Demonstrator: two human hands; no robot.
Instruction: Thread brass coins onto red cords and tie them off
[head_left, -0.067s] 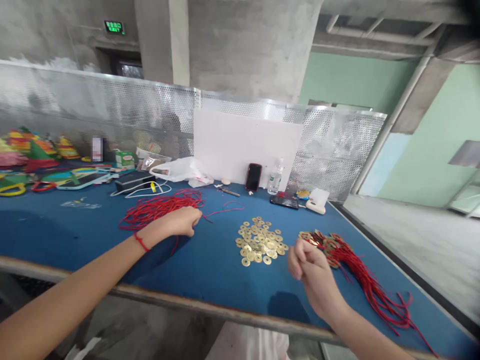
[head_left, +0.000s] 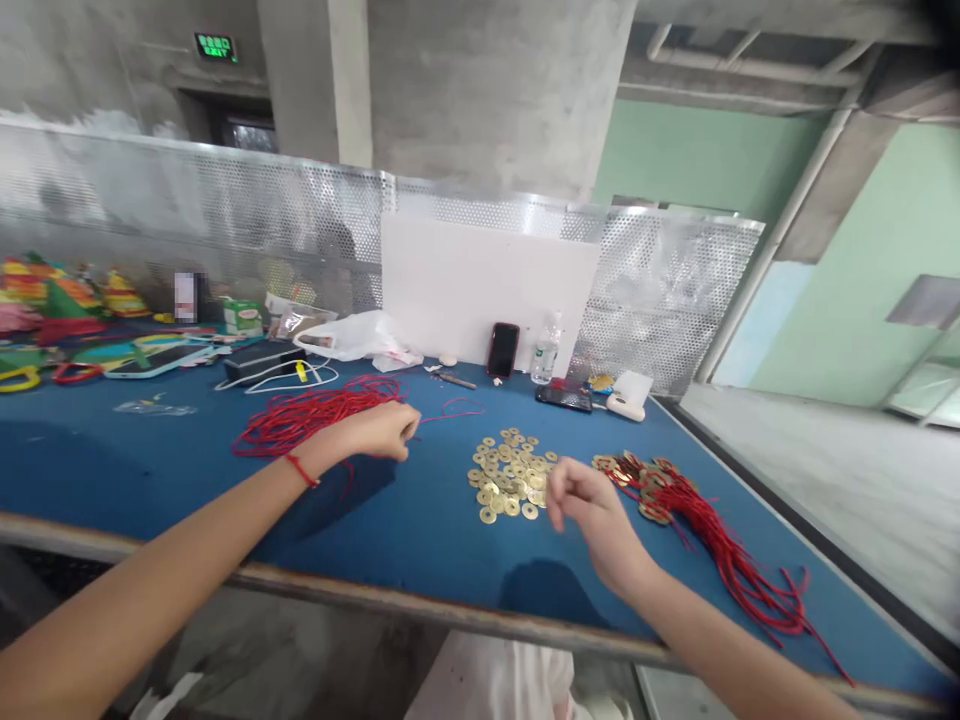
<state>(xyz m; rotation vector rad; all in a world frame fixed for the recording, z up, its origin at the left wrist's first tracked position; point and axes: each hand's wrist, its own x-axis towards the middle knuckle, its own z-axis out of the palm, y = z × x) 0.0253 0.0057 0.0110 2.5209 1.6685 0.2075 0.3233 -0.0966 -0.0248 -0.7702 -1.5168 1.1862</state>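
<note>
My left hand is closed above the table, at the right side of a tangled pile of red cord. What its fingers hold, if anything, is hidden; a thin loose strand lies just beyond them. A red string bracelet circles that wrist. Loose brass coins with holes in their centres are heaped mid-table. At the heap's right edge my right hand hovers with curled fingers, their contents not visible. To its right lies a bundle of red cords with coins tied at the far end.
Behind the coins a phone and a clear bottle stand against a white board. Another phone lies flat beside a white device. A white plastic bag and a black box with cable are at back left.
My right hand has moved left to the coin heap. My left hand has shifted slightly right, away from the cord pile. The view has turned a little.
</note>
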